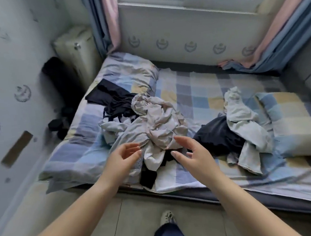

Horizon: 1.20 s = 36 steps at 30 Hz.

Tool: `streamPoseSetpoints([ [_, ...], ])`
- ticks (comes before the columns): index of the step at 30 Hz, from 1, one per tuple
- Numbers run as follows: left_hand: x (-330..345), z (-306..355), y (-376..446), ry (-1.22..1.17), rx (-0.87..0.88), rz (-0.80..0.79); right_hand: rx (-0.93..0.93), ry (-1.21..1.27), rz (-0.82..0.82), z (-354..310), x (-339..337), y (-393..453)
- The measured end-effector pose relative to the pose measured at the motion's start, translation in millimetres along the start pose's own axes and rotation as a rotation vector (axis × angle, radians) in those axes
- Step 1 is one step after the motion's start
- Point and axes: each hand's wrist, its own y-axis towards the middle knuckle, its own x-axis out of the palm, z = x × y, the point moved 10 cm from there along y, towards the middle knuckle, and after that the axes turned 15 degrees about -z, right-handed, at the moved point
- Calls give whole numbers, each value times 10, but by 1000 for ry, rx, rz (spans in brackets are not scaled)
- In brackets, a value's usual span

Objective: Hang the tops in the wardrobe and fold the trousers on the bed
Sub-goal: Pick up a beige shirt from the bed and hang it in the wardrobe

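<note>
I see both hands, left (123, 156) and right (192, 155), slack-fingered, holding nothing, flanking the crumpled grey heap (155, 129) at twelve o'clock on the checked bed (195, 96).

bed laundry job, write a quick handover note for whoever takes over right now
Left hand: open, holding nothing, beside the pale crumpled pile.
Right hand: open, holding nothing, on the pile's other side.
Clothes: all loose on the bed; a black garment by the pillow, a dark garment under a light one to the right.
Done: nothing folded here; wardrobe out of view.
Left: sort the pile, hang tops, fold trousers.
</note>
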Motion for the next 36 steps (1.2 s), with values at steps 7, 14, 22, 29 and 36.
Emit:
streamPoseSetpoints([
  [7, -188, -3, 817, -21, -46, 55, -5, 84, -16, 341, -306, 797],
  [14, -248, -54, 1809, 14, -108, 33, 55, 132, -39, 698, -726, 1716],
  [22, -580, -233, 2806, 38, -175, 57, 84, 37, -73, 832, -1035, 2774],
  [29, -821, -1293, 3835, 134, -333, 30, 199, 45, -97, 1718, -485, 3735],
  [36, -988, -2285, 4773, 294, -338, 32, 225, -81, -186, 2569, 371, 4651],
])
